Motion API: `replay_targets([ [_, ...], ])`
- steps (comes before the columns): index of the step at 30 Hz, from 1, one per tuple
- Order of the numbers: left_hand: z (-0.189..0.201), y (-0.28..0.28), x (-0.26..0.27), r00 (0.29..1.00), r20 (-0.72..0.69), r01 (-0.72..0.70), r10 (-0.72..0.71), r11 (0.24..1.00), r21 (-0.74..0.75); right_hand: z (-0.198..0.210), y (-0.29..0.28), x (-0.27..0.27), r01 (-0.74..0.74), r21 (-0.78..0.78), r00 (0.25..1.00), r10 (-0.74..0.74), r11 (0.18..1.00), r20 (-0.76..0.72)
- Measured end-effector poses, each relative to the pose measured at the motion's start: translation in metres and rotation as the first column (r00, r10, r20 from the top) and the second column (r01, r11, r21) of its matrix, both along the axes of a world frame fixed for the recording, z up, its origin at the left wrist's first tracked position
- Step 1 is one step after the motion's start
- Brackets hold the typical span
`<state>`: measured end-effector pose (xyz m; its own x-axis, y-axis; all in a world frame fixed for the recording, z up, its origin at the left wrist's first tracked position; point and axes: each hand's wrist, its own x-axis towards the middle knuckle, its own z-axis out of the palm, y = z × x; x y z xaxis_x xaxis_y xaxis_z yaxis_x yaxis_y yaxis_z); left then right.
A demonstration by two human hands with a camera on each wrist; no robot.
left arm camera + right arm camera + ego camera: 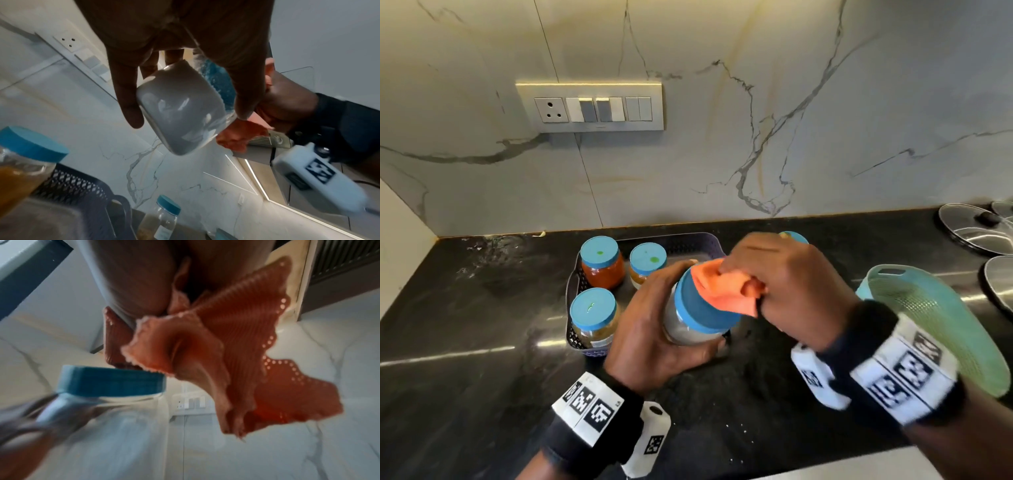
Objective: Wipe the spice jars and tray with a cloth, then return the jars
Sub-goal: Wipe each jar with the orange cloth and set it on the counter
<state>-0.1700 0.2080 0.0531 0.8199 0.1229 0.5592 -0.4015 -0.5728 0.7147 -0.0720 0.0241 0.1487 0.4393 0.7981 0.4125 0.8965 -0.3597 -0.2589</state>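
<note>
My left hand [654,329] grips a clear jar of white powder [688,329] with a blue lid [698,308], tilted and lifted above the counter; the jar [180,110] fills the left wrist view. My right hand [784,281] holds a bunched orange cloth [722,287] pressed on the lid top. The cloth [226,353] hangs beside the blue lid [111,381] in the right wrist view. A dark perforated tray [681,241] behind holds three blue-lidded jars: one with red contents [602,263], one behind my left hand [647,263], one at the front left [594,315].
Another blue-lidded jar [792,237] peeks out behind my right hand, outside the tray. A green perforated basket [935,322] lies at the right. Glass pot lids [976,229] sit at the far right. The black counter [482,308] meets a marble wall with a switch panel [590,107].
</note>
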Motion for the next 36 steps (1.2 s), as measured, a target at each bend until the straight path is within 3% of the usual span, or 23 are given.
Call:
replay_targets([
  [2,0.001,-0.001,0.003,0.999,-0.02,0.026,-0.027,0.998,-0.053,0.004,0.023,-0.003,-0.005,0.025,1.0,0.005,1.0,-0.005],
  [4,0.002,0.003,0.004,0.998,-0.039,0.045,-0.049,0.995,-0.085,0.004,0.032,-0.022,-0.114,0.015,0.993,0.114,0.993,-0.032],
  [7,0.002,0.013,0.001,1.0,-0.027,0.002,-0.006,0.989,-0.146,0.0,0.012,-0.043,-0.23,-0.083,0.972,0.224,0.97,-0.073],
  [10,0.002,0.018,-0.002,1.0,-0.01,-0.022,0.021,0.998,-0.058,-0.007,-0.007,-0.019,-0.136,0.029,0.988,0.138,0.99,-0.073],
  [13,0.002,0.011,0.0,1.0,-0.012,0.011,-0.012,1.0,-0.008,-0.004,0.01,0.006,-0.026,0.091,0.996,0.034,0.995,-0.079],
  [17,0.001,0.012,0.0,0.999,-0.045,0.025,-0.03,0.994,-0.111,0.002,0.035,-0.018,-0.139,0.047,0.989,0.141,0.989,-0.052],
  [20,0.0,0.023,-0.005,0.999,-0.036,-0.013,0.012,0.999,-0.029,-0.002,0.014,-0.034,-0.231,-0.04,0.97,0.227,0.972,-0.088],
  [25,0.001,0.017,-0.004,0.998,-0.069,-0.004,0.01,0.996,0.09,-0.009,0.006,0.001,-0.045,0.053,0.995,0.049,0.998,-0.089],
  [27,0.005,0.012,-0.001,0.995,-0.102,0.02,-0.017,0.999,0.035,-0.005,0.025,-0.002,-0.023,0.09,0.998,0.029,0.996,-0.06],
  [30,0.007,0.016,0.005,0.989,-0.12,0.067,-0.085,0.987,-0.147,-0.004,0.028,-0.019,-0.14,0.084,0.988,0.144,0.987,-0.049],
  [32,0.009,0.022,0.006,0.99,-0.121,0.054,-0.073,0.987,-0.15,-0.006,0.011,-0.021,-0.186,0.043,0.98,0.188,0.982,-0.058],
  [34,0.011,0.025,0.008,0.99,-0.138,0.015,-0.031,0.994,-0.113,-0.009,-0.004,-0.007,-0.128,0.062,0.988,0.133,0.99,-0.082],
  [36,0.013,0.024,0.011,0.984,-0.169,0.017,-0.046,0.985,-0.169,-0.014,-0.006,0.009,-0.03,0.17,0.993,0.05,0.985,-0.11],
])
